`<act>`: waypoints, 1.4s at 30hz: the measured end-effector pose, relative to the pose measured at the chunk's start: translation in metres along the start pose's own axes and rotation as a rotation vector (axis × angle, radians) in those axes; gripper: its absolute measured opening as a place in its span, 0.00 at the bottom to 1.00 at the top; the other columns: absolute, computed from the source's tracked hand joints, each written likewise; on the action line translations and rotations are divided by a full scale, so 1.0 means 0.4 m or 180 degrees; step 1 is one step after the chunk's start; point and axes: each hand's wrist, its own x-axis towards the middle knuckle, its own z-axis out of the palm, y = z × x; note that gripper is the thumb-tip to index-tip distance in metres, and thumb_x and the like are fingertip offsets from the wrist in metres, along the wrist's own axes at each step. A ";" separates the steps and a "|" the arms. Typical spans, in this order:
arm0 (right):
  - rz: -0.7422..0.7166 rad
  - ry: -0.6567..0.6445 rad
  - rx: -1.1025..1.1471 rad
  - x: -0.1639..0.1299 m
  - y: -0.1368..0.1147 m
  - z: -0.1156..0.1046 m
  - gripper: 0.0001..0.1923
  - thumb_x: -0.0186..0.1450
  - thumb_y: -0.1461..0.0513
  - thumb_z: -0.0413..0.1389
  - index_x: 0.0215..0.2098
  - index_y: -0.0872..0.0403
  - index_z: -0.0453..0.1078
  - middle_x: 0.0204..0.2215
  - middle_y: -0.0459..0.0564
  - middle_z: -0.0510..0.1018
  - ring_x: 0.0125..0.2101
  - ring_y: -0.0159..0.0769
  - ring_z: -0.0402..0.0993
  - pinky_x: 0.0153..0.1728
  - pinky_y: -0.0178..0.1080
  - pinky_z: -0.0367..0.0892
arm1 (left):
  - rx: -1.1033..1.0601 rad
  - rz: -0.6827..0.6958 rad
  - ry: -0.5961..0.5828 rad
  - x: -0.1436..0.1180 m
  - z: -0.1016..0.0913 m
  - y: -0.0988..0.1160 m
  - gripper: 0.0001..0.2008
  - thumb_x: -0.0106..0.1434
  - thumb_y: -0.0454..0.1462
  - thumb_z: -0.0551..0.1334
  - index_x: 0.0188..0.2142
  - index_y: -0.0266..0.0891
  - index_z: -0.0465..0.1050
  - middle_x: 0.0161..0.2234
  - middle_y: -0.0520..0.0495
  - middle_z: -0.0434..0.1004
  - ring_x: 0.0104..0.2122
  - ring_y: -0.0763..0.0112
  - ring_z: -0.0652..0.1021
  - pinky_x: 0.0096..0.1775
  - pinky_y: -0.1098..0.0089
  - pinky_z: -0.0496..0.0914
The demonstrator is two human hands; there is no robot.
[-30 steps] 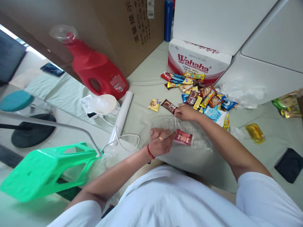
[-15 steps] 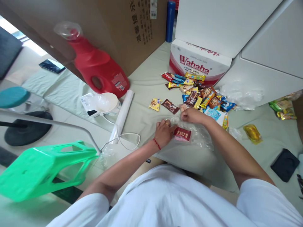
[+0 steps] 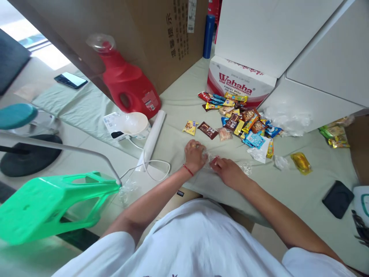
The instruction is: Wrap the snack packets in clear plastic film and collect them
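Note:
My left hand (image 3: 195,157), with a red cord at the wrist, is closed on the edge of a crumpled clear plastic bag (image 3: 208,157). Close to it on the right, my right hand (image 3: 229,172) pinches a small red snack packet (image 3: 214,161), mostly hidden under its fingers. More of the bag sticks out beyond the right hand's knuckles. Just past my hands lie a yellow cookie packet (image 3: 190,127), a brown cocoa packet (image 3: 208,130) and a pale pink packet (image 3: 224,134). A heap of mixed snack packets (image 3: 245,115) lies behind them.
A Wahaha water carton (image 3: 230,79) stands behind the heap. On the left are a red jug (image 3: 132,86), a paper cup (image 3: 137,125), a white roll (image 3: 152,138) with a cable, and a green stool (image 3: 57,200). To the right lie a yellow packet (image 3: 301,163) and a black pouch (image 3: 338,199).
My right hand has come back from the snack heap toward my left hand and now holds the red packet, which lay flat on the bag. The bag is now bunched up between my hands.

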 end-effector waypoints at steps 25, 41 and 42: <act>0.0123 0.1266 0.2392 -0.131 0.022 0.074 0.19 0.72 0.55 0.54 0.56 0.51 0.76 0.51 0.58 0.76 0.51 0.48 0.69 0.53 0.49 0.67 | -0.0308 0.0242 -0.0918 -0.078 -0.004 0.209 0.17 0.70 0.34 0.52 0.35 0.40 0.81 0.37 0.44 0.81 0.39 0.65 0.78 0.43 0.67 0.69; 0.2647 0.1496 0.1812 -0.222 0.079 0.117 0.08 0.65 0.57 0.53 0.36 0.52 0.72 0.35 0.52 0.75 0.37 0.40 0.70 0.39 0.39 0.62 | 0.0435 -0.0386 -0.0268 -0.102 0.059 0.191 0.18 0.58 0.50 0.70 0.39 0.40 0.75 0.58 0.34 0.71 0.68 0.41 0.60 0.66 0.45 0.57; 0.2668 0.1521 0.1999 -0.219 0.067 0.103 0.09 0.66 0.56 0.52 0.36 0.51 0.71 0.30 0.49 0.75 0.32 0.38 0.69 0.36 0.37 0.61 | 0.0388 -0.0372 -0.0297 -0.107 0.060 0.202 0.17 0.59 0.49 0.69 0.38 0.39 0.75 0.55 0.33 0.73 0.66 0.41 0.64 0.64 0.46 0.60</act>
